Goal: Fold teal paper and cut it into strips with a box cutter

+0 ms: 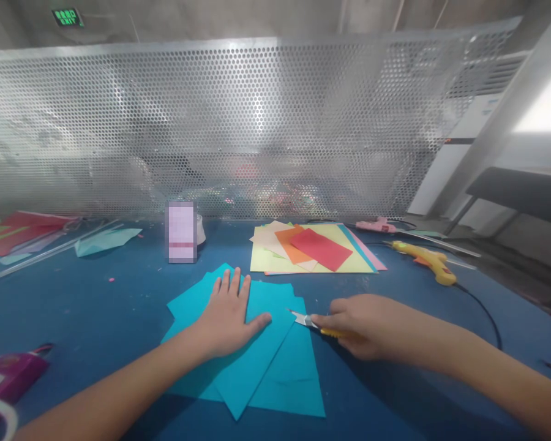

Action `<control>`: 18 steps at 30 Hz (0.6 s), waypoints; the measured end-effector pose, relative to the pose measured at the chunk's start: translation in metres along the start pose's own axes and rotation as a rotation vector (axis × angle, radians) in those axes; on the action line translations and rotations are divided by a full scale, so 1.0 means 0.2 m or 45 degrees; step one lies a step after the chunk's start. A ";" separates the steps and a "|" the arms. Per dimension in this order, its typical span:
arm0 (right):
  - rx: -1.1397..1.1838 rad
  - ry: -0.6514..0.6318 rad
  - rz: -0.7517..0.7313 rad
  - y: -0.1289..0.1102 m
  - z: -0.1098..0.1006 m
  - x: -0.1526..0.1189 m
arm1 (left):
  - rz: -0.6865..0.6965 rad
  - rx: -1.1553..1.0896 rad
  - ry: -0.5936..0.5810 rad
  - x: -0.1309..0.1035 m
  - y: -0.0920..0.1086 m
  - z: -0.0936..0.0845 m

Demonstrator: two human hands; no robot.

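My left hand point(229, 315) lies flat with fingers spread on the top sheet of a loose stack of bright blue paper point(266, 355), pressing on it. The sheets lie at different angles on the table. My right hand point(360, 324) is closed around the yellow handle of a utility knife point(333, 332). Its pale blade points left, and the tip is at the right edge of the top sheet. Whether the blade touches the paper, I cannot tell. My fingers cover most of the handle.
Behind the blue sheets lies a pile of coloured paper point(234, 269) with red and orange pieces point(321, 248). A yellow glue gun point(425, 260) with a cord lies right. A pink glue gun point(376, 225), a blurred upright rectangle point(182, 233), and a purple box point(16, 383) also stand about.
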State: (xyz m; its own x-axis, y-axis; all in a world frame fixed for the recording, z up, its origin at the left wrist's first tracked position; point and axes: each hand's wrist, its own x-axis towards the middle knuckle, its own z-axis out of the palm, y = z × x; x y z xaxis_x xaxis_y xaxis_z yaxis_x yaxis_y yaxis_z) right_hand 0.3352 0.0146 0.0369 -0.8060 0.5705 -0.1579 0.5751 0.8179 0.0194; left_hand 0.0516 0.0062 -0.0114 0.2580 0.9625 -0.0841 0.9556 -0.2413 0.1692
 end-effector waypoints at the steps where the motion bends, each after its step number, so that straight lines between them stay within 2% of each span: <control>1: 0.005 0.003 -0.012 0.01 0.00 0.00 | 0.000 0.000 -0.002 0.00 0.00 0.00; 7: 0.033 0.063 -0.073 0.03 0.03 0.02 | 0.038 -0.004 0.075 0.01 -0.03 0.04; 13: -0.016 0.164 -0.105 0.05 0.08 0.05 | 0.039 0.002 0.081 0.01 -0.04 0.05; 18: -0.017 0.174 -0.107 0.04 0.07 0.07 | 0.020 0.010 0.032 0.00 -0.02 0.02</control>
State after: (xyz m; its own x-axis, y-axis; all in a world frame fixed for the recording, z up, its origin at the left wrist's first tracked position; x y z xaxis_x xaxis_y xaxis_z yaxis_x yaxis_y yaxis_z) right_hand 0.3300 0.0286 0.0217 -0.8631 0.5044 -0.0241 0.5039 0.8634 0.0253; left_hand 0.0482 0.0068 -0.0164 0.2694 0.9614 -0.0566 0.9525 -0.2573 0.1629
